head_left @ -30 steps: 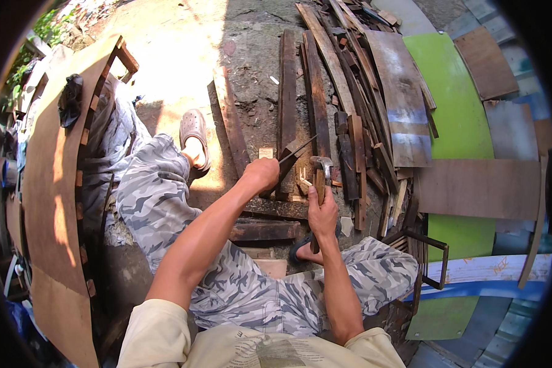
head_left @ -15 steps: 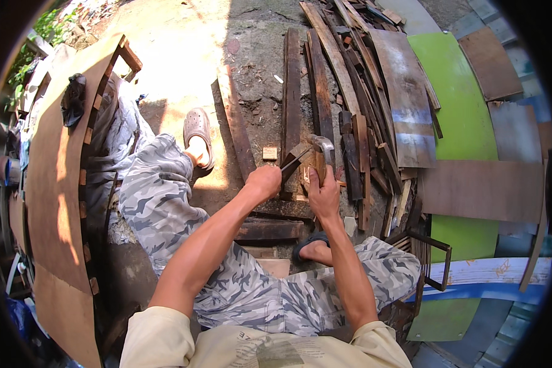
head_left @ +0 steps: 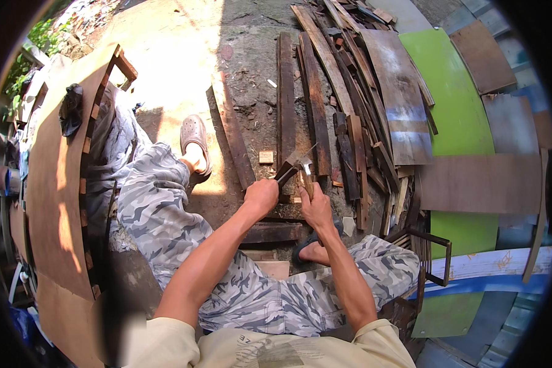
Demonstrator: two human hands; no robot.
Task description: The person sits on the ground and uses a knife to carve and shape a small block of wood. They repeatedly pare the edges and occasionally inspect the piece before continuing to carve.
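My left hand (head_left: pixel 261 197) is closed around the dark grip of a tool with a flat, blade-like end (head_left: pixel 284 171); its exact kind is hard to make out. Fingers of my right hand (head_left: pixel 316 207) wrap the wooden handle of a hammer (head_left: pixel 306 173). The metal hammer head meets or overlaps the tip of the dark tool; whether they touch I cannot tell. Below both tools lies pale wood, mostly hidden by my hands. Just beyond my left hand sits a small square wood block (head_left: pixel 266 157) on the ground.
Long dark timbers (head_left: pixel 286 92) lie ahead, with a heap of planks (head_left: pixel 349 80) to the right. Past it lean brown boards (head_left: pixel 481 184) and a green sheet (head_left: pixel 451 98). A curved plywood panel (head_left: pixel 58 184) stands left. A short dark beam (head_left: pixel 270 232) lies between my legs.
The hammer has come down and leftward, its head now by the dark tool's end. My left hand has lowered slightly. The view has tilted a little.
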